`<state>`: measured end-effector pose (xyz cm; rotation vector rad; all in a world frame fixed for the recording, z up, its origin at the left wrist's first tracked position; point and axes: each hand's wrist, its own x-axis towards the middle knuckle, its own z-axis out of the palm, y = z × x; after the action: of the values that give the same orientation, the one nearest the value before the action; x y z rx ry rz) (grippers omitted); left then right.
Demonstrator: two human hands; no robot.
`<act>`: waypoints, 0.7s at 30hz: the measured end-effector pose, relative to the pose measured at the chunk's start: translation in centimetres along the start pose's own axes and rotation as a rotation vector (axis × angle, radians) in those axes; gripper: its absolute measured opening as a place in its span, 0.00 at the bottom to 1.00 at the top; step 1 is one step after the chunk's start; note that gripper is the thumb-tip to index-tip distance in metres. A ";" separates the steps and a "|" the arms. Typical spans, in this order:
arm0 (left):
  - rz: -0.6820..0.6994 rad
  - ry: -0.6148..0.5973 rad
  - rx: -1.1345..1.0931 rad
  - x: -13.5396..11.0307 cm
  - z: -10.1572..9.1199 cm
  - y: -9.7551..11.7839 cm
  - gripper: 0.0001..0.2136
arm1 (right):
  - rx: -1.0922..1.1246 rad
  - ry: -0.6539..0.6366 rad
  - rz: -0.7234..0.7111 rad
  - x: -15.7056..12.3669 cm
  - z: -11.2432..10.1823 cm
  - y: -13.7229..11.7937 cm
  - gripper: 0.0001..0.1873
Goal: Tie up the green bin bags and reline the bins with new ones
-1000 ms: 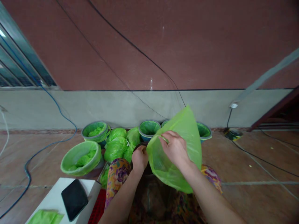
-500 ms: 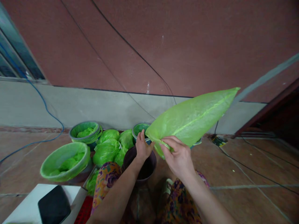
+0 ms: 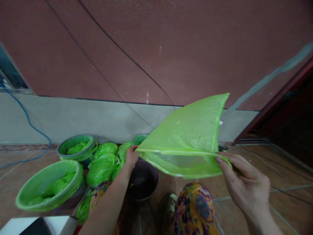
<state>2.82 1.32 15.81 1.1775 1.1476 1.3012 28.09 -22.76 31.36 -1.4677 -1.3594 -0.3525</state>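
A light green plastic bag [image 3: 188,130] is stretched between my hands, its mouth spread apart and facing me. My left hand [image 3: 132,156] pinches one corner of the rim. At the other corner, my right hand [image 3: 246,179] grips the rim between thumb and fingers. The bag's far end points up toward the wall. Below my left hand, between my knees, stands a dark bucket [image 3: 143,181] with a dim interior.
On the left stand a green-lined tub [image 3: 24,195] and a lined bucket [image 3: 61,148], both holding green bags. Full green bags [image 3: 102,166] lie beside them. A white box [image 3: 57,225] carries a black phone-like object [image 3: 36,227]. A blue cord [image 3: 29,120] runs down the wall.
My right hand has moved right and my left hand has taken the other side of the rim. The bag's bunched mouth is now pulled wide. The view has shifted right.
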 end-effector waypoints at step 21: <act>0.079 -0.042 -0.102 -1.8 -6.7 10.7 0.20 | -0.191 -0.017 -0.029 0.7 -1.7 6.1 0.11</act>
<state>-4.63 -1.16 25.90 1.1800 1.0017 1.3724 34.25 -22.51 29.64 -1.6116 -1.3926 -0.5011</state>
